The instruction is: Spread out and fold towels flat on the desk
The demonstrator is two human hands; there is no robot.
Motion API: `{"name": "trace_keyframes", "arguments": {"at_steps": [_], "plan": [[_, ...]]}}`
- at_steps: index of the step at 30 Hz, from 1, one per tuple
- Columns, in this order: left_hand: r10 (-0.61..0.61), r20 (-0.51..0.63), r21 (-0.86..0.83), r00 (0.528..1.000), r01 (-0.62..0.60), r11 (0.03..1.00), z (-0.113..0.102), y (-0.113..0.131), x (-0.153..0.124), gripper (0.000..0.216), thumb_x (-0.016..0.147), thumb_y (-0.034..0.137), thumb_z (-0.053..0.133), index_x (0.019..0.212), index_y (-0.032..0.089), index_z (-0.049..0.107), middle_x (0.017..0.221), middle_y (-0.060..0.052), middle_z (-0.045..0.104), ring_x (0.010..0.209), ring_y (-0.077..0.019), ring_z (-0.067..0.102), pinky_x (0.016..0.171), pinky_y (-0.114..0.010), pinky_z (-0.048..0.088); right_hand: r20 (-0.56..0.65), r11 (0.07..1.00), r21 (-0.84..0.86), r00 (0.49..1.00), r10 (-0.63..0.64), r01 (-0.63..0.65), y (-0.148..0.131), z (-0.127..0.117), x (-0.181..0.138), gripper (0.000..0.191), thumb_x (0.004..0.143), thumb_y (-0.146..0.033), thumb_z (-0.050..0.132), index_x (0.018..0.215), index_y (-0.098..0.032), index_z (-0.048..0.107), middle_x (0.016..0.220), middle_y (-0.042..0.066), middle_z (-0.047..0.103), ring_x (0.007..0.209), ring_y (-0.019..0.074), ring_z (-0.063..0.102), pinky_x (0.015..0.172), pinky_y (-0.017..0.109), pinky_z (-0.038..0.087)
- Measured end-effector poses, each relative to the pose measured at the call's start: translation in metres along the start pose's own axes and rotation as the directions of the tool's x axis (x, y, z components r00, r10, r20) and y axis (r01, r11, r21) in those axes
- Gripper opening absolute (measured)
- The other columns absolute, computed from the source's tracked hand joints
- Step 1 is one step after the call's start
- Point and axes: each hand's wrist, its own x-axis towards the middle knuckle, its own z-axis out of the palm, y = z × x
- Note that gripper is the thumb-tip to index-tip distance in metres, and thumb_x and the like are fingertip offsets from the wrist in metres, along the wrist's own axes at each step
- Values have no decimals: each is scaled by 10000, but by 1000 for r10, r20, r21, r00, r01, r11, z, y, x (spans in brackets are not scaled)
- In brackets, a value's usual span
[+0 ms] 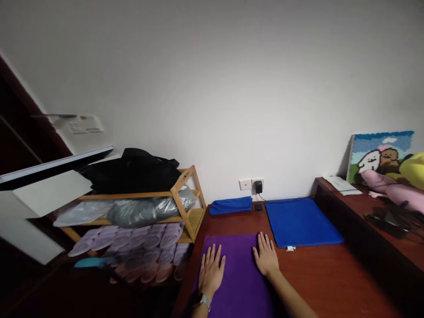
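A purple cloth (pixel 236 282) lies spread on the reddish-brown wooden table (pixel 318 278). My left hand (pixel 211 270) rests flat on its left side, fingers stretched out, with a watch on the wrist. On the far right edge of the same cloth, my right hand (pixel 266 256) lies palm down with its fingers extended. Right of that hand a blue cloth (pixel 303 223) is laid out flat, a small white tag on its near edge. Another blue cloth (pixel 231 205), folded into a narrow strip, sits at the table's back edge by the wall.
A wooden rack (pixel 185 207) with a black bag (pixel 135 172), plastic-wrapped items and several purple slippers (pixel 152 236) stands left. A black plug (pixel 259 187) sits in the wall socket. Rightward, a raised surface holds a pink plush toy (pixel 394 190) and a tufted picture (pixel 380 154).
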Motion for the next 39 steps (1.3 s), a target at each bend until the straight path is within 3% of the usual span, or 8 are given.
{"name": "trace_keyframes", "arguments": {"at_steps": [9, 15, 18, 21, 27, 31, 35, 39], "plan": [[23, -25, 30, 999, -22, 999, 0, 6, 10, 587, 1009, 454, 325, 1528, 209, 450, 1614, -98, 397, 1504, -302, 334, 1238, -534, 238, -26, 997, 44, 997, 66, -65, 2, 17, 15, 714, 992, -461, 209, 1588, -68, 186, 1681, 70, 142, 1559, 210, 105, 1272, 390, 61], [251, -18, -140, 968, -251, 958, -6, 95, 34, 551, 1053, 451, 247, 1541, 265, 426, 1635, -43, 371, 1516, -240, 312, 1254, -466, 246, -21, 998, 31, 998, 55, -54, 3, 15, 15, 698, 990, -419, 218, 1579, -44, 206, 1673, 91, 169, 1557, 215, 111, 1273, 378, 73], [286, 41, -180, 957, -274, 945, 2, 116, 45, 568, 1048, 505, 247, 1564, 301, 369, 1653, -34, 328, 1528, -252, 282, 1249, -499, 243, -33, 999, 21, 998, 49, -49, 4, 16, 15, 692, 986, -407, 225, 1579, -50, 218, 1669, 92, 184, 1555, 215, 127, 1272, 386, 80], [235, 43, -143, 971, -227, 963, 10, 86, 52, 579, 1043, 514, 245, 1576, 306, 336, 1659, -37, 311, 1534, -256, 264, 1244, -512, 230, -47, 999, 13, 998, 47, -46, 5, 20, 15, 698, 987, -414, 209, 1582, -48, 206, 1670, 91, 178, 1555, 212, 130, 1272, 390, 83], [-16, 56, 3, 998, 16, 1000, 8, -32, 55, 619, 1032, 456, 240, 1576, 180, 342, 1651, -92, 310, 1532, -261, 267, 1233, -488, 244, -31, 998, -14, 998, 56, -56, 5, 18, 13, 720, 983, -440, 200, 1585, -46, 183, 1675, 88, 160, 1556, 219, 131, 1270, 394, 75], [-8, 68, 15, 998, 7, 1000, 3, -60, 55, 631, 1023, 439, 249, 1564, 133, 359, 1637, -98, 343, 1520, -255, 299, 1240, -477, 240, -15, 998, -27, 998, 56, -56, 3, 12, 11, 716, 982, -426, 205, 1583, -37, 181, 1676, 96, 165, 1556, 223, 131, 1268, 388, 76], [39, -90, -38, 995, -43, 998, -3, -28, 52, 592, 1027, 409, 267, 1511, 132, 463, 1585, -107, 453, 1496, -268, 355, 1235, -463, 279, -1, 998, -21, 999, 53, -53, 1, 7, 10, 712, 984, -427, 207, 1583, -44, 185, 1677, 91, 160, 1556, 221, 124, 1266, 382, 85], [207, -147, -166, 967, -230, 959, -1, 53, 44, 569, 1061, 426, 215, 1489, 185, 502, 1553, -62, 514, 1460, -223, 416, 1225, -402, 320, -5, 998, -26, 999, 54, -54, 1, 5, 10, 706, 990, -418, 195, 1582, -34, 175, 1676, 103, 161, 1557, 221, 119, 1266, 376, 73]]}}
